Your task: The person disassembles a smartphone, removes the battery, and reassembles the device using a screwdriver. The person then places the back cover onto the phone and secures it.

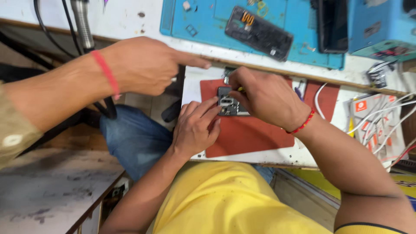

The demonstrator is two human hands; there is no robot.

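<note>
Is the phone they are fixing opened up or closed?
Opened up. The phone lies on the red mat with its metal insides showing, between the left hand and right hand.

At frame centre a phone (pixel 229 105) lies on a mat (pixel 251 134) on the desk (pixel 195 82), with cables (pixel 381 121) at right.

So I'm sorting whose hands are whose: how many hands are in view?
3. The left hand steadies the opened phone on the red mat; the right hand works above it; another person's hand points from the left.
</note>
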